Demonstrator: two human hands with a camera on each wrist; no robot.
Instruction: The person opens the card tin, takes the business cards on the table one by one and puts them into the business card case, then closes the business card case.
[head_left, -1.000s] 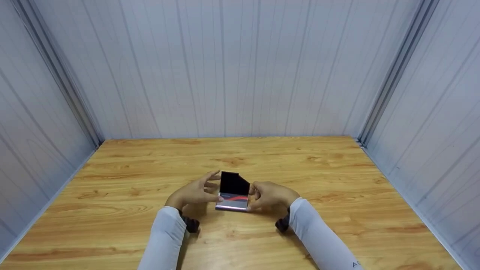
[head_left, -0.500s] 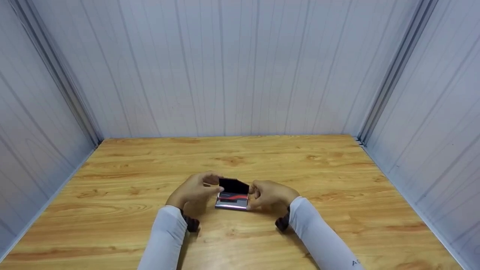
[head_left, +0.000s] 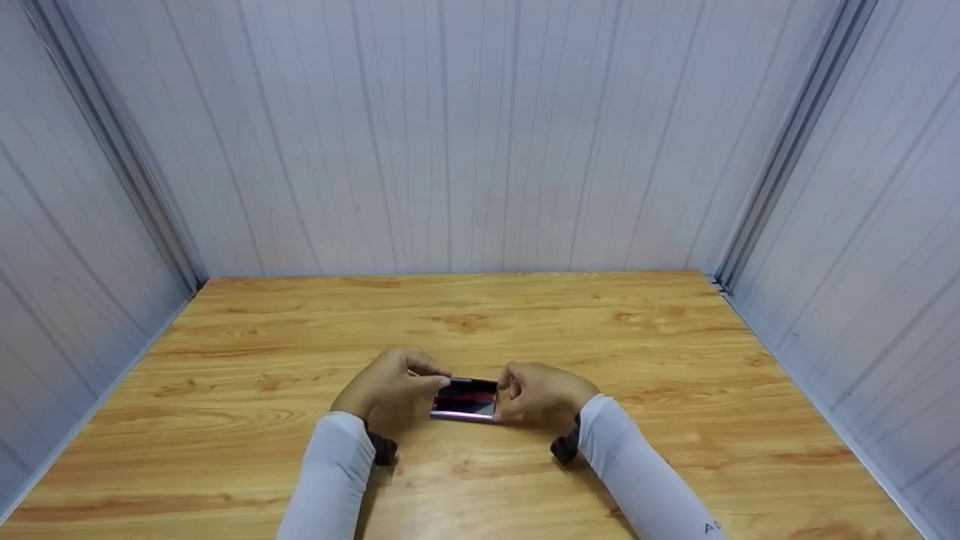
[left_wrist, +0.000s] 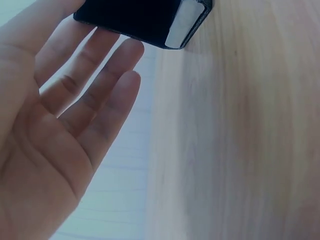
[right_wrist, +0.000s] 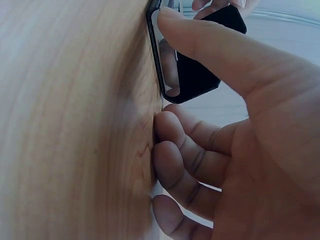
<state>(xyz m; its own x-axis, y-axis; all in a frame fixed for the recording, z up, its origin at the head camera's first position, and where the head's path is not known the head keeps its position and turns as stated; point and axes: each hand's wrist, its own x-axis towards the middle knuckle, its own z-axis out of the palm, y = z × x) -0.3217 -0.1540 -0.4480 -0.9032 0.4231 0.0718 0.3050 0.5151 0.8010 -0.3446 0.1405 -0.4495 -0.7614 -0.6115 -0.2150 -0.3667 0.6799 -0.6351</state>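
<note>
A flat card case (head_left: 466, 411) with a shiny metallic front edge rests on the table, its dark lid (right_wrist: 199, 82) tilted low over the tray. A dim reddish stripe shows inside. My left hand (head_left: 394, 381) pinches the lid's far left corner between thumb and forefinger. In the left wrist view, the remaining fingers of that hand (left_wrist: 75, 125) spread loosely below the dark lid. At the case's right side, my right hand (head_left: 551, 388) grips the edge. The right wrist view has its thumb (right_wrist: 200, 37) on the case's end and the other fingers curled near the tabletop.
The wood-grain table (head_left: 465, 322) spreads around both hands. Pale panelled walls (head_left: 480, 135) enclose it at the back and both sides. Each wrist wears a small black camera, such as the left wrist camera (head_left: 385, 450), below white sleeves (head_left: 634, 465).
The lid has swung down from upright to nearly flat over the case. My left hand has shifted from beside the case to its far left corner; the right hand has stayed put.
</note>
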